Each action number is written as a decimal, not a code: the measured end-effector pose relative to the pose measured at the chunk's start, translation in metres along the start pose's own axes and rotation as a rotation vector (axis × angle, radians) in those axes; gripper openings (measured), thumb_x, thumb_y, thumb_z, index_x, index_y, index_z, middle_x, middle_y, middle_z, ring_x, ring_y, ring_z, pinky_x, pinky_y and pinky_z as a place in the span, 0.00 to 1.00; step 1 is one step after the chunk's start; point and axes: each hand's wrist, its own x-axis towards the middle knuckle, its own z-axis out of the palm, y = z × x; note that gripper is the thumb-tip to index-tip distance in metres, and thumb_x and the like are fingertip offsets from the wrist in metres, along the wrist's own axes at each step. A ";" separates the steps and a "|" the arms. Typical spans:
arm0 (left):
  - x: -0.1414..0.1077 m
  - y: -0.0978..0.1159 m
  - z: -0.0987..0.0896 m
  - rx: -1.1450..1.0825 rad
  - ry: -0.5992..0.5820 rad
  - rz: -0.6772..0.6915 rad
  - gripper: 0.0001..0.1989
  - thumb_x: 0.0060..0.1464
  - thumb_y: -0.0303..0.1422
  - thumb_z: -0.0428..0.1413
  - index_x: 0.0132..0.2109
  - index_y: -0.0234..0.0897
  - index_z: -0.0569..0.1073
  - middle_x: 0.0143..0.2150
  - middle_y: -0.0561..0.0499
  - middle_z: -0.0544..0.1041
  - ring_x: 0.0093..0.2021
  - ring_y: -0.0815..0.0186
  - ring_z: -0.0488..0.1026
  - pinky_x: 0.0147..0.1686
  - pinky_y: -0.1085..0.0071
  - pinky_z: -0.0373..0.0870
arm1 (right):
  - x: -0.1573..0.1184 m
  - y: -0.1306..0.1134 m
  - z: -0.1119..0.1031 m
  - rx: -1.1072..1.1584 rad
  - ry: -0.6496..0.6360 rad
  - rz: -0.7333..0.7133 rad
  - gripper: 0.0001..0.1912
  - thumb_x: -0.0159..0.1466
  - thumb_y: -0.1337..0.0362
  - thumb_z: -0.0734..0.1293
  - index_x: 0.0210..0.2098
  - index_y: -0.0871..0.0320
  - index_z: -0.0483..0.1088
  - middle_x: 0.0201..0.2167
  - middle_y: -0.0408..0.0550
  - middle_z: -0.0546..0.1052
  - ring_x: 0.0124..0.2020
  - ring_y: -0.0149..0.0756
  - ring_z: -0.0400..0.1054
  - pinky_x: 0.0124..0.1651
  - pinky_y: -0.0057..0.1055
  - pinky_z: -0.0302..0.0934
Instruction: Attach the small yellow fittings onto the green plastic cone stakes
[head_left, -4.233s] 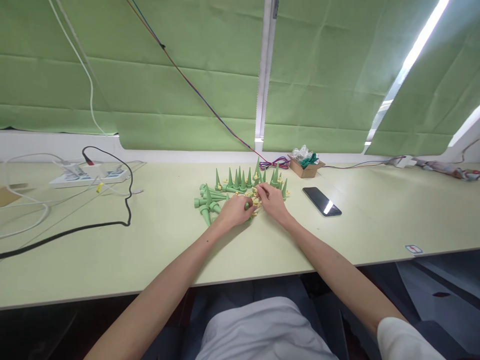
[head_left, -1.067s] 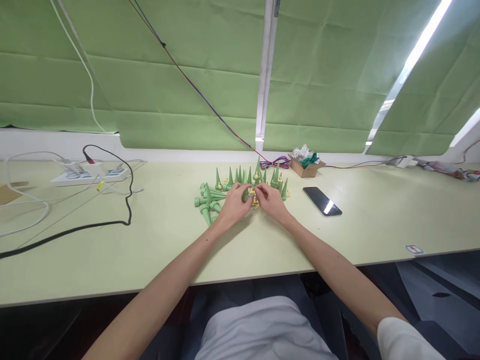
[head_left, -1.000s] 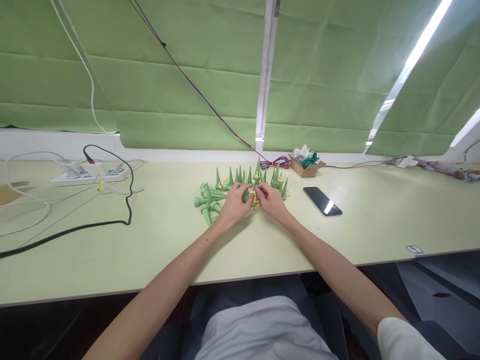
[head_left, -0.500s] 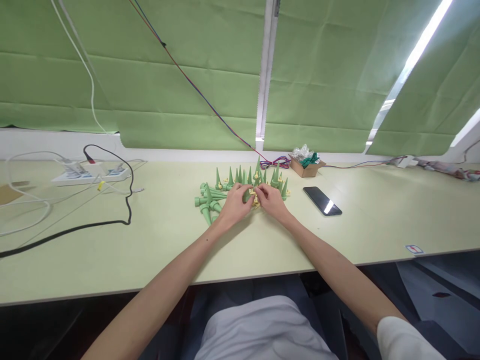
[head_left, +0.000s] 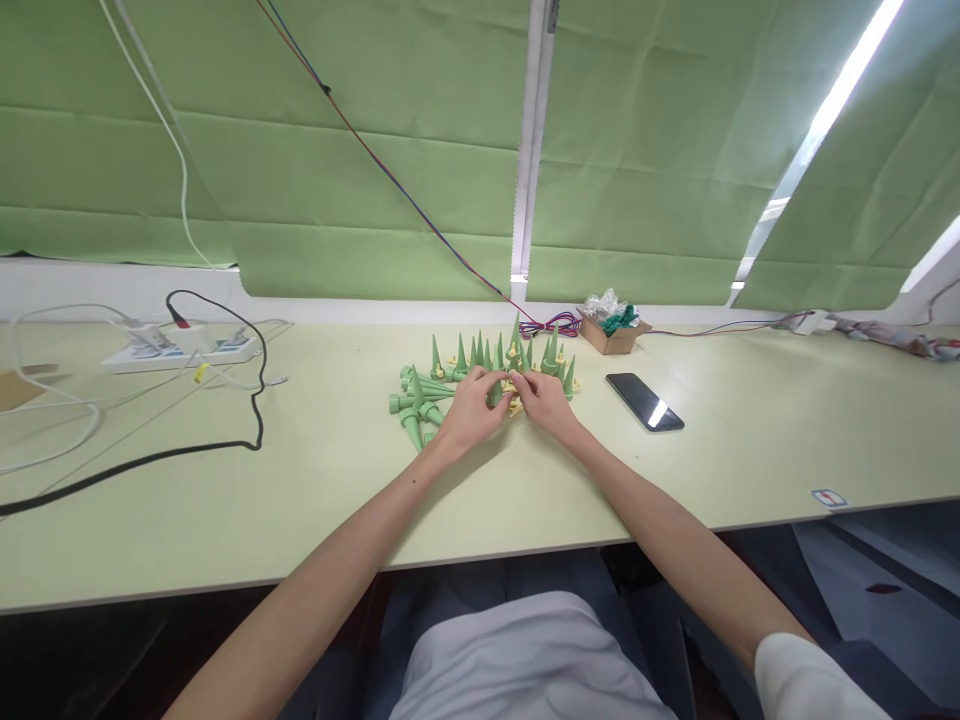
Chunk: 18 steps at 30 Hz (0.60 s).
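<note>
My left hand (head_left: 475, 405) and my right hand (head_left: 543, 398) meet at the fingertips in the middle of the table. Both are closed round something small, mostly hidden by the fingers; a bit of yellow shows between them. Behind the hands stand several green cone-shaped spikes (head_left: 517, 340), points up, some with small yellow parts at their bases. Beside my left hand, several more green spikes (head_left: 411, 418) lie in a pile, with one upright among them. Small yellow pieces (head_left: 516, 406) sit just under the fingers.
A black phone (head_left: 645, 402) lies right of the hands. Behind it stands a small cardboard box (head_left: 613, 340) holding clear and green plastic, beside coiled wires (head_left: 559, 324). At the left are a white power strip (head_left: 180, 350) and a black cable (head_left: 150, 460). The pale table (head_left: 315, 520) ends before my body.
The fingers have shifted slightly where the hands meet, with the fingertips a little changed in position. The forearms and the green spikes look the same.
</note>
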 end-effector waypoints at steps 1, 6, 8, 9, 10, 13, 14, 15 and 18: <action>0.000 0.000 0.000 -0.002 -0.003 0.000 0.14 0.59 0.34 0.54 0.50 0.38 0.76 0.39 0.47 0.71 0.38 0.63 0.70 0.39 0.66 0.71 | 0.000 0.000 0.000 0.001 -0.009 0.007 0.25 0.69 0.49 0.54 0.20 0.55 0.57 0.17 0.42 0.63 0.22 0.32 0.56 0.29 0.30 0.50; 0.000 0.002 -0.001 -0.005 -0.018 0.012 0.14 0.58 0.34 0.54 0.50 0.38 0.76 0.39 0.48 0.71 0.37 0.63 0.69 0.37 0.66 0.71 | 0.001 0.000 0.000 0.020 -0.035 0.030 0.30 0.70 0.45 0.52 0.18 0.56 0.61 0.16 0.44 0.67 0.21 0.33 0.61 0.30 0.30 0.53; 0.000 0.003 -0.001 -0.007 -0.020 0.013 0.14 0.58 0.33 0.54 0.50 0.38 0.76 0.40 0.48 0.71 0.37 0.64 0.70 0.37 0.66 0.71 | 0.000 -0.001 -0.001 0.034 -0.040 0.050 0.32 0.70 0.44 0.51 0.16 0.56 0.60 0.15 0.44 0.66 0.20 0.33 0.61 0.31 0.30 0.54; 0.000 0.003 -0.001 -0.010 -0.019 0.013 0.14 0.58 0.33 0.55 0.50 0.38 0.76 0.40 0.48 0.71 0.37 0.64 0.70 0.37 0.66 0.71 | 0.000 -0.002 -0.001 0.041 -0.043 0.062 0.33 0.70 0.44 0.51 0.15 0.56 0.59 0.14 0.44 0.66 0.20 0.32 0.61 0.31 0.30 0.54; 0.000 0.003 -0.001 -0.014 -0.019 0.015 0.14 0.58 0.33 0.55 0.50 0.38 0.76 0.40 0.48 0.71 0.36 0.64 0.70 0.36 0.66 0.71 | 0.000 -0.003 -0.001 0.048 -0.045 0.072 0.33 0.70 0.43 0.51 0.15 0.56 0.58 0.14 0.43 0.65 0.20 0.32 0.61 0.31 0.30 0.54; 0.000 0.004 -0.001 -0.025 -0.013 0.015 0.14 0.58 0.33 0.54 0.51 0.38 0.75 0.40 0.48 0.71 0.36 0.65 0.70 0.36 0.67 0.71 | 0.000 -0.005 -0.002 0.066 -0.047 0.082 0.34 0.70 0.43 0.51 0.13 0.55 0.57 0.13 0.43 0.64 0.19 0.32 0.61 0.32 0.30 0.55; 0.000 0.004 -0.001 -0.026 -0.012 0.014 0.14 0.58 0.33 0.54 0.51 0.38 0.75 0.41 0.48 0.71 0.36 0.65 0.70 0.35 0.67 0.71 | -0.001 -0.005 -0.002 0.070 -0.046 0.082 0.35 0.70 0.43 0.51 0.13 0.55 0.56 0.13 0.43 0.64 0.19 0.32 0.61 0.32 0.30 0.55; 0.000 0.004 -0.001 -0.027 -0.013 0.012 0.14 0.58 0.33 0.54 0.51 0.38 0.75 0.41 0.48 0.71 0.36 0.65 0.70 0.35 0.67 0.71 | -0.001 -0.005 -0.002 0.072 -0.048 0.082 0.35 0.70 0.43 0.50 0.13 0.55 0.56 0.13 0.43 0.64 0.19 0.31 0.61 0.32 0.30 0.55; 0.000 0.004 -0.001 -0.028 -0.019 0.011 0.14 0.58 0.34 0.55 0.50 0.38 0.75 0.41 0.47 0.71 0.36 0.65 0.70 0.34 0.67 0.71 | -0.001 -0.005 -0.002 0.076 -0.053 0.083 0.35 0.70 0.43 0.50 0.13 0.55 0.56 0.12 0.42 0.63 0.19 0.32 0.61 0.31 0.30 0.55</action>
